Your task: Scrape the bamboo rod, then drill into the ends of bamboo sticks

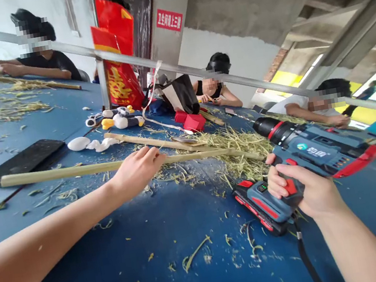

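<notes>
My right hand (304,186) grips a blue and red cordless drill (307,145) by its handle, with the bit aimed up and to the left. The drill's battery (261,203) hangs low over the table, and a black strap (306,256) trails from it. My left hand (138,171) is closed around a pale, peeled stick (59,173) that lies across in front of me. The stick's right end runs into a pile of greenish shavings (243,148). Another stick (159,141) lies just behind it.
The blue table (129,266) is strewn with shavings. A black tablet-like slab (25,158), duck-shaped toys (123,120), a red box (192,121) and a red bag (123,79) stand beyond my left hand. A metal rail (160,63) crosses behind. Several people work around the table.
</notes>
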Demonstrator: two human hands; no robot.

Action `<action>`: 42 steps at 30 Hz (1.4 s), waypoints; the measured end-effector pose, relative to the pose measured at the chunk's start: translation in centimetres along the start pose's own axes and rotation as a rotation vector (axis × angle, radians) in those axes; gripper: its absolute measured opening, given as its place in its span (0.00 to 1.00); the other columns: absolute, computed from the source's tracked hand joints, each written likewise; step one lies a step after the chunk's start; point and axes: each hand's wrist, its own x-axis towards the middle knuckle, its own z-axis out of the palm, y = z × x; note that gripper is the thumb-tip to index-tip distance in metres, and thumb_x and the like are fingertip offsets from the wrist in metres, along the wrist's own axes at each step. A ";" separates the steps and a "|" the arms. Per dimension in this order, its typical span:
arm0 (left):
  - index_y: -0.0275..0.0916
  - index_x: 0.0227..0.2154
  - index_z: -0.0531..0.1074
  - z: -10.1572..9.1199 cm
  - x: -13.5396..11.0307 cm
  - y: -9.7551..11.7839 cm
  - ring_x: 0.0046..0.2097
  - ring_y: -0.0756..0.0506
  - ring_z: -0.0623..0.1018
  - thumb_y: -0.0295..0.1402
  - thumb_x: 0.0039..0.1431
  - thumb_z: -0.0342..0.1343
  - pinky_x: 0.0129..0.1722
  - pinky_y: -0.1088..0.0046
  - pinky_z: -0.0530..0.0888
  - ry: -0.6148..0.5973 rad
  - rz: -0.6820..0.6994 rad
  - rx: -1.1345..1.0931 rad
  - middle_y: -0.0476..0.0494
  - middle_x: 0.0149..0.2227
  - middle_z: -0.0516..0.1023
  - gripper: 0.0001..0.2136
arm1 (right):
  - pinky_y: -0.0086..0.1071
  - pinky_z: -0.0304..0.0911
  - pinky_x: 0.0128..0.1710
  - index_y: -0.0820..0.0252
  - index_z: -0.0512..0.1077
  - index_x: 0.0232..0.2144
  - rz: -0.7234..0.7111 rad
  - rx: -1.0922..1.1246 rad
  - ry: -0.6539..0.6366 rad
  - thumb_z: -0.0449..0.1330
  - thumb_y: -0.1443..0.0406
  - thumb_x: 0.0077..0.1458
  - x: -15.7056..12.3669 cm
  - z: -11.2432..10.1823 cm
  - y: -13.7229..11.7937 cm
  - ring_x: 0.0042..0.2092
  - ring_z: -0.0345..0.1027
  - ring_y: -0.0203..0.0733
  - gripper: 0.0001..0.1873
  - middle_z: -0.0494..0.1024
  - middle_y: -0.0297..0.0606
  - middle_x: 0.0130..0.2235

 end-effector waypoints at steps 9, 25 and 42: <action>0.36 0.52 0.76 0.4 -0.1 -0.5 0.46 0.40 0.78 0.25 0.69 0.46 0.45 0.62 0.80 0.193 -0.043 -0.086 0.37 0.45 0.79 0.16 | 0.30 0.57 0.22 0.56 0.72 0.38 -0.005 -0.010 -0.005 0.65 0.61 0.54 -0.1 0.2 -0.1 0.20 0.55 0.34 0.10 0.64 0.28 0.21; 0.38 0.58 0.71 1.1 -0.4 -0.5 0.45 0.42 0.80 0.33 0.73 0.45 0.41 0.68 0.78 -0.175 -0.029 -0.146 0.37 0.46 0.79 0.17 | 0.31 0.57 0.22 0.55 0.73 0.37 0.003 0.001 0.004 0.65 0.61 0.54 0.2 -0.1 0.0 0.20 0.56 0.33 0.08 0.63 0.28 0.20; 0.41 0.54 0.70 -1.2 -0.5 -3.5 0.32 0.47 0.79 0.36 0.71 0.45 0.29 0.73 0.71 -0.258 0.020 -0.366 0.41 0.46 0.82 0.15 | 0.32 0.56 0.22 0.55 0.73 0.37 -0.003 -0.015 0.017 0.66 0.62 0.54 -0.1 0.2 -0.3 0.20 0.56 0.35 0.08 0.64 0.29 0.20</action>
